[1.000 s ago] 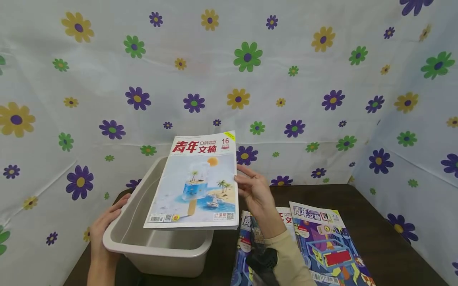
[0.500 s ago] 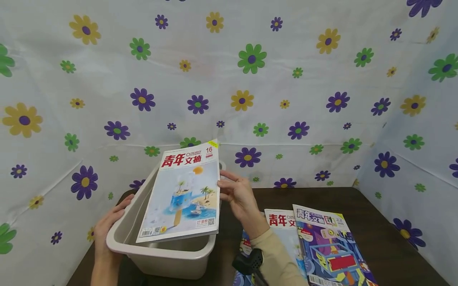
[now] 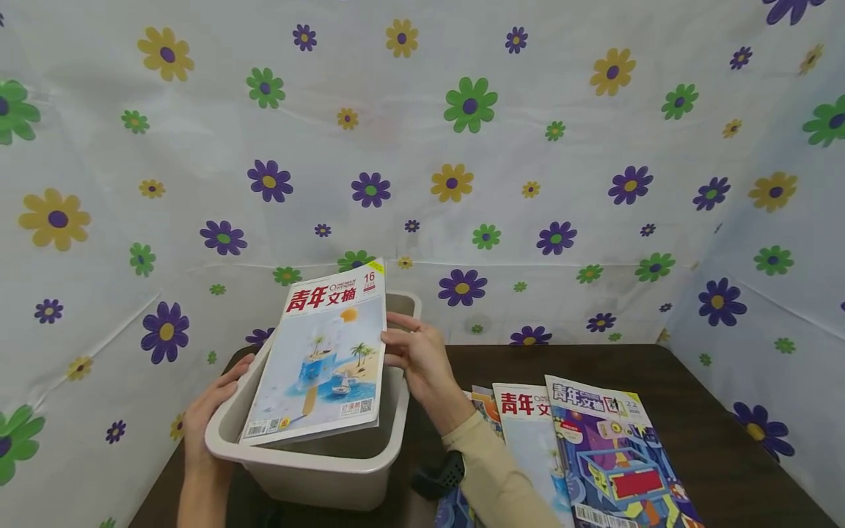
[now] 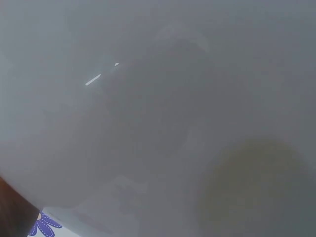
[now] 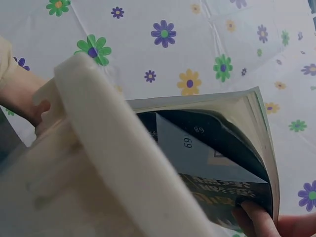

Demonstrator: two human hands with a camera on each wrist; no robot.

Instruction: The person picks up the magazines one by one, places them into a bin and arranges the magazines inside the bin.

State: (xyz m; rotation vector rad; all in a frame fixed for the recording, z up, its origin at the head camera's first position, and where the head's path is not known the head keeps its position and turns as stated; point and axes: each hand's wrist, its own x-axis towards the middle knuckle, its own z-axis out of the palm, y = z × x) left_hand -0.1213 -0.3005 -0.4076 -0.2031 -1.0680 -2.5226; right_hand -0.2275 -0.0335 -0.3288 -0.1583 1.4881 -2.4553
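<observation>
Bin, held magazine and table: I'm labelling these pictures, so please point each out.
Bin (image 3: 317, 488), head view, front outer wall.
Held magazine (image 3: 317, 359), head view, front cover.
Table (image 3: 693, 418), head view, bare top.

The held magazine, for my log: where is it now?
In the head view, left of centre, the magazine slants over the beige bin, its right edge held by the right hand.

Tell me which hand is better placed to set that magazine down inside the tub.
Probably the right hand: it grips the magazine by its right edge, over the tub. The left hand is against the tub's left side.
</observation>
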